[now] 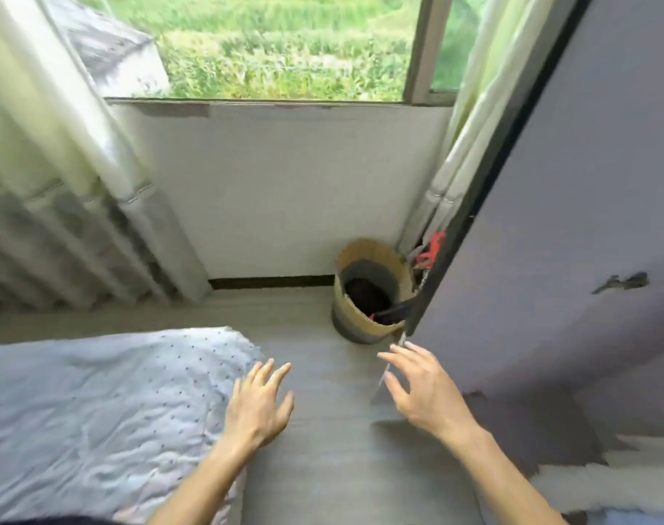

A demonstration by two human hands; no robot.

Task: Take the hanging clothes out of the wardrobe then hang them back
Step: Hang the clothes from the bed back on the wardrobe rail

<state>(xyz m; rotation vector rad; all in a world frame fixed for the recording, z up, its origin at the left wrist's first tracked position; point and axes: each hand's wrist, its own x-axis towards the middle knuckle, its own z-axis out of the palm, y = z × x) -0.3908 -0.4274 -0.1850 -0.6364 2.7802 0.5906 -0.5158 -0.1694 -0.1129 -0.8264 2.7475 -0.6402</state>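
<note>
A grey wardrobe door (572, 229) fills the right side, its dark edge slanting down to the floor, with a small dark handle (622, 283) on its face. The inside of the wardrobe and any hanging clothes are out of sight. My right hand (423, 388) hovers with fingers spread just below the door's lower corner, holding nothing. My left hand (260, 403) floats over the floor beside the bed, fingers straight and empty.
A bed with a dotted light-blue quilt (95, 411) lies at the lower left. A woven basket (368, 289) with dark items stands on the floor by the door edge. Pale curtains (57, 183) hang on both sides of a window (269, 47). Grey wooden floor (334, 441) runs between bed and wardrobe.
</note>
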